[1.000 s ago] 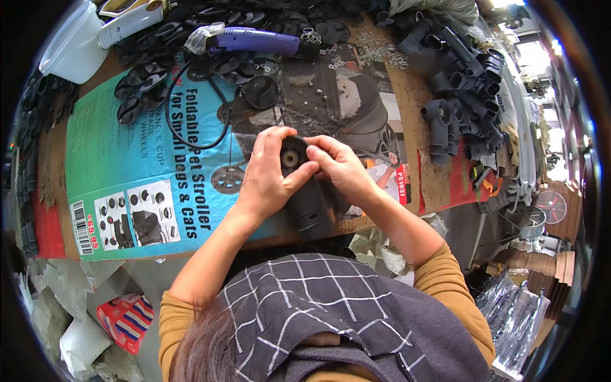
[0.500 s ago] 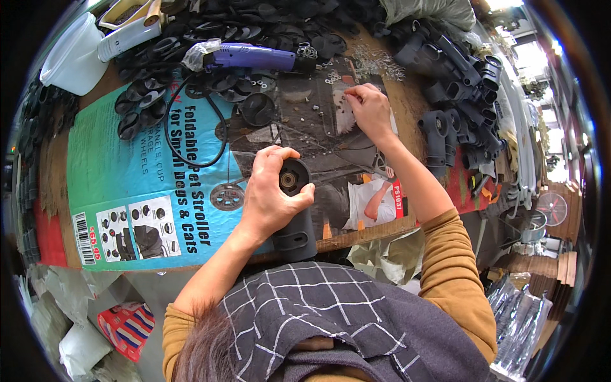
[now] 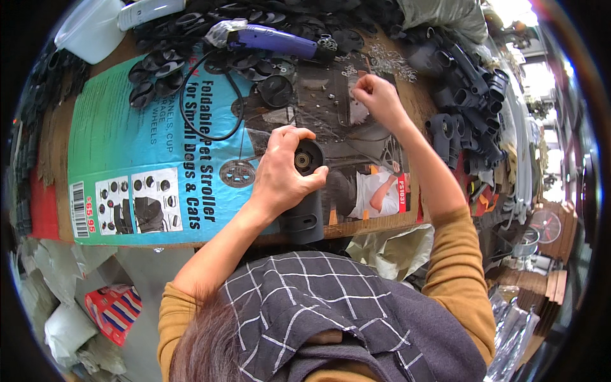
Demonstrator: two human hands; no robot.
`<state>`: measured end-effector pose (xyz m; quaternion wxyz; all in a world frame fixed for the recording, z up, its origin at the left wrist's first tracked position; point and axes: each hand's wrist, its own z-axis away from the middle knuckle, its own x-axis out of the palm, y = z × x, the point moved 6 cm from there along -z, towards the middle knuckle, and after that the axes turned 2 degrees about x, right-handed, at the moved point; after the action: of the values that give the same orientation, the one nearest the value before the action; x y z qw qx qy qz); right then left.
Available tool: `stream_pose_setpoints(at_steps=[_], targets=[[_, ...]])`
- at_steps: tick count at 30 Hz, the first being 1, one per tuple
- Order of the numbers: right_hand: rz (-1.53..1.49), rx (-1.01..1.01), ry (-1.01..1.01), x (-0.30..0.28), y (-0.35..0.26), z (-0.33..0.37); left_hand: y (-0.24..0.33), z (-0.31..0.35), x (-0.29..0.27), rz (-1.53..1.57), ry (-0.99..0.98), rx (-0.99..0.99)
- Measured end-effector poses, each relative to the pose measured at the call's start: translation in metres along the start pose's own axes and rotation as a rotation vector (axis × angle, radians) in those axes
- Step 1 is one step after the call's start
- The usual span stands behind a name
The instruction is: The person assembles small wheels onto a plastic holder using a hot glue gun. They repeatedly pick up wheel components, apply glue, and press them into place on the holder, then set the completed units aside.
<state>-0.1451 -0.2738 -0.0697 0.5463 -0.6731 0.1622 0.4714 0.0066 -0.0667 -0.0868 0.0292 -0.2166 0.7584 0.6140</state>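
Observation:
My left hand is wrapped round a black plastic joint piece at the near edge of the table. The piece has a round cup with a metal-looking ring in its middle, facing up, and a slotted body below. Its thumb and forefinger lie on either side of the cup. Farther off to the right, my right hand is closed with its fingertips together, low over the printed cardboard sheet. Whatever is between those fingertips is hidden. Several tiny metal parts lie scattered left of it.
A purple hand tool lies across the back, near a looped black cord. Black round caps are heaped around it. Black plastic joints pile up at the right; small metal links lie behind my right hand. A white tub stands back left.
The whole view has shifted a little, so the table sits higher and more to the right. My right hand's fingers have curled in more. My left hand keeps its hold on the joint piece.

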Motion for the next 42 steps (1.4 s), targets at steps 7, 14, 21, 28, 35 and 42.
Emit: stream_pose_setpoints(at_steps=[7,14,21,28,35,42], targets=[[-0.134,-0.139,-0.274,0.049,-0.093,0.107,-0.004,0.002,0.0,-0.032,0.04,0.029],[0.027,-0.159,-0.21,0.049,-0.103,0.106,-0.006,0.002,0.0,0.002,0.037,0.008],[0.074,-0.172,0.177,0.01,-0.07,0.058,-0.006,0.002,0.0,-0.018,0.048,0.045],[0.279,-0.104,0.154,0.044,-0.039,-0.006,-0.004,0.004,-0.001,-0.022,0.043,0.033],[-0.309,0.089,-0.392,0.034,-0.078,0.075,0.006,0.008,-0.007,0.004,0.214,0.195],[-0.078,-0.13,-0.184,0.024,-0.102,0.061,0.002,0.01,-0.001,-0.002,0.11,0.163]])
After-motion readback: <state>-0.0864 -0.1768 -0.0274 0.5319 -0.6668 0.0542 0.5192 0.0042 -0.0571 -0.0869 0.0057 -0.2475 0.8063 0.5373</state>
